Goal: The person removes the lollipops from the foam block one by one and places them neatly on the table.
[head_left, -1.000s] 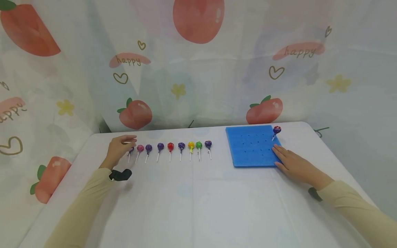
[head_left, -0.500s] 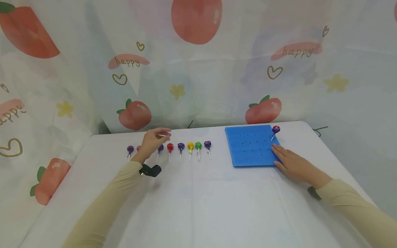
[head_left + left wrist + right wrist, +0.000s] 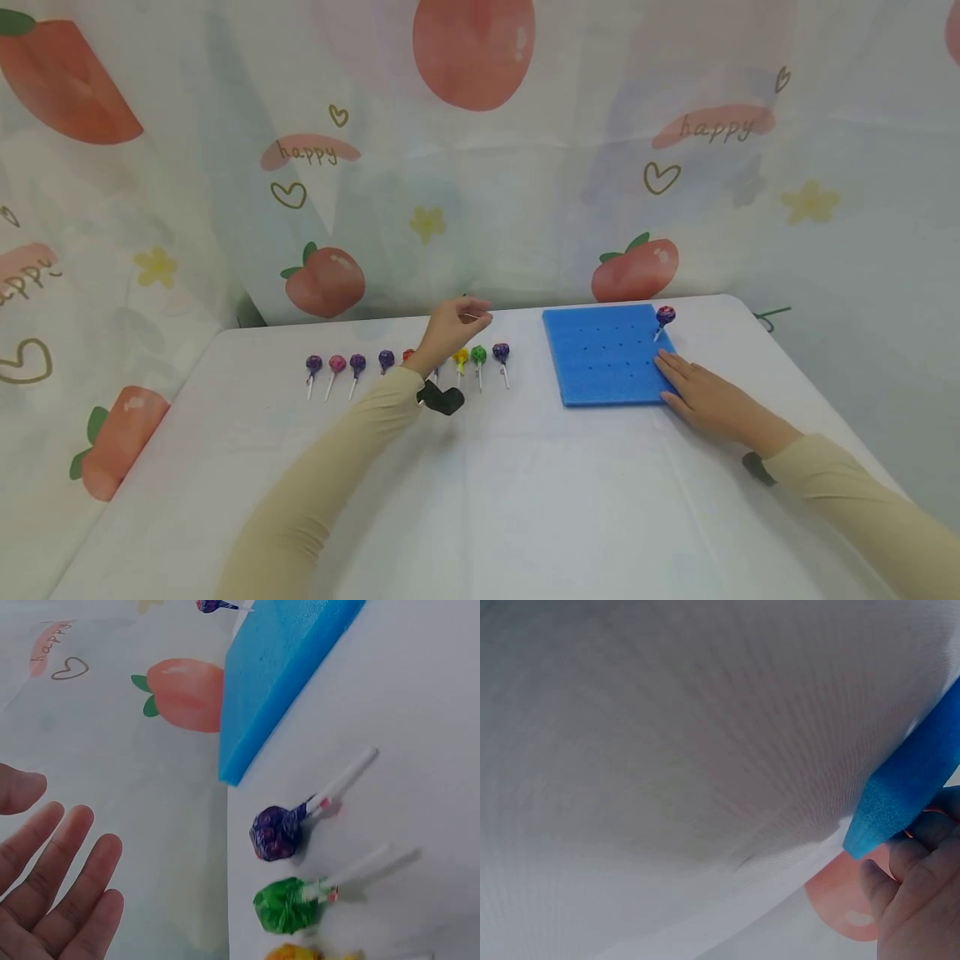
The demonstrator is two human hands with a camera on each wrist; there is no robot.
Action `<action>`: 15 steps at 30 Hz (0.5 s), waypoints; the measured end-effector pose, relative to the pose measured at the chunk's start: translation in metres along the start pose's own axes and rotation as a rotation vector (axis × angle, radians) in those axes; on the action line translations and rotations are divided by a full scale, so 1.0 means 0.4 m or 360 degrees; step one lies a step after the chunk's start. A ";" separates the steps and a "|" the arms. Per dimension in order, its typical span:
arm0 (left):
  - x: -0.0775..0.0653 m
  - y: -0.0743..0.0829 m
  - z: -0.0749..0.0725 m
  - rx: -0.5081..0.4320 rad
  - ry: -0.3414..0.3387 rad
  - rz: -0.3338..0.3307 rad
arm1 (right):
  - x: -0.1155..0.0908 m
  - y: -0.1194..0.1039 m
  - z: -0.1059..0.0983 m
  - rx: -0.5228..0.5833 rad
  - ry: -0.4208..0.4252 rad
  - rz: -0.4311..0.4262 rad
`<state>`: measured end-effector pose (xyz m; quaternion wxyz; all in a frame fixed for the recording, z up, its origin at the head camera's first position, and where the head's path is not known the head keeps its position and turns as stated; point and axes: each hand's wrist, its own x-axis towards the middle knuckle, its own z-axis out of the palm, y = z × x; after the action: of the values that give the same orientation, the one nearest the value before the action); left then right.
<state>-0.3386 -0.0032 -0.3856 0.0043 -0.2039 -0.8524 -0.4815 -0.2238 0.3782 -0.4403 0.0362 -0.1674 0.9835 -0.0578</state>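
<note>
My left hand [image 3: 452, 327] is above the middle of a row of lollipops, fingers relaxed and holding nothing. In the left wrist view its thumb and fingertips [image 3: 109, 851] are apart. Below it lie a yellow lollipop [image 3: 461, 357], a green lollipop [image 3: 283, 906] and a purple lollipop [image 3: 274, 833]; a red lollipop [image 3: 408, 354] is partly hidden by the wrist, another mostly so. My right hand [image 3: 705, 396] rests along the right edge of a blue foam board [image 3: 600, 383] dotted with small holes. One purple-red lollipop [image 3: 665, 315] stands tilted in the board's far right corner.
Farther left in the row lie a pink lollipop [image 3: 337, 364] and several purple ones, sticks toward me. Everything is on a table with a white cloth [image 3: 480, 500]. A printed curtain [image 3: 510, 208] hangs behind the table and along its left side.
My left hand has swept rightward above the row, from the leftmost lollipop to near the yellow and green ones. The lollipops stay in place, and the right hand stays on the board.
</note>
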 end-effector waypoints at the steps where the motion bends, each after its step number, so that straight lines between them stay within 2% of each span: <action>1: 0.009 0.005 0.013 -0.0001 -0.0013 0.0017 | 0.000 0.001 0.001 0.0002 0.0002 0.0001; 9: 0.068 0.047 0.114 -0.0021 -0.0114 0.0086 | -0.003 -0.006 -0.004 0.0008 0.0004 0.0012; 15: 0.108 0.071 0.193 0.0001 -0.0170 0.0069 | -0.004 -0.006 -0.002 0.0000 0.0009 0.0015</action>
<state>-0.3537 0.0879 -0.3949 -0.0309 -0.2476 -0.8470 -0.4695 -0.2214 0.3764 -0.4390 0.0337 -0.1624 0.9844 -0.0580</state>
